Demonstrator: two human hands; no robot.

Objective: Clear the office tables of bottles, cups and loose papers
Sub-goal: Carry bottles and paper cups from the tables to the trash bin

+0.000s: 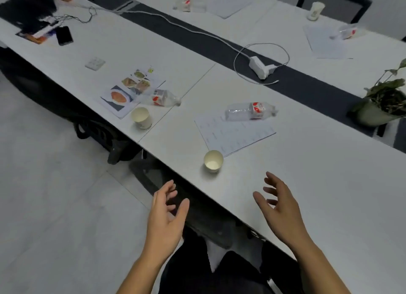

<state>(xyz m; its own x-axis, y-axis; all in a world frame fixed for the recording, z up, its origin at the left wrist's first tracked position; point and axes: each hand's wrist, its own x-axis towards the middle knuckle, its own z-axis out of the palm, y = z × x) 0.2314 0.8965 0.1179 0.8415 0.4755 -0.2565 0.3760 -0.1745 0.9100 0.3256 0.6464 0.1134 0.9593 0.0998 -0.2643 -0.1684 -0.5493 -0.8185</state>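
Note:
A paper cup (213, 161) stands near the table's front edge, on the corner of a printed sheet (235, 133). A clear bottle with a red label (250, 111) lies on that sheet's far side. Further left, a second bottle (161, 98) lies across a food leaflet (131, 89), with another paper cup (141, 117) beside it. On the far table are more bottles (189, 5) (346, 32), a cup (316, 11) and papers (327, 44). My left hand (165, 212) hovers empty off the table edge. My right hand (279, 203) hovers empty above the table, right of the near cup.
A white power strip (261, 66) with a looped cable lies on the dark centre strip (197, 41). A potted plant (382, 102) stands at right. A phone (64, 35) and clutter sit far left. Black chairs (123, 144) are tucked under the table edge.

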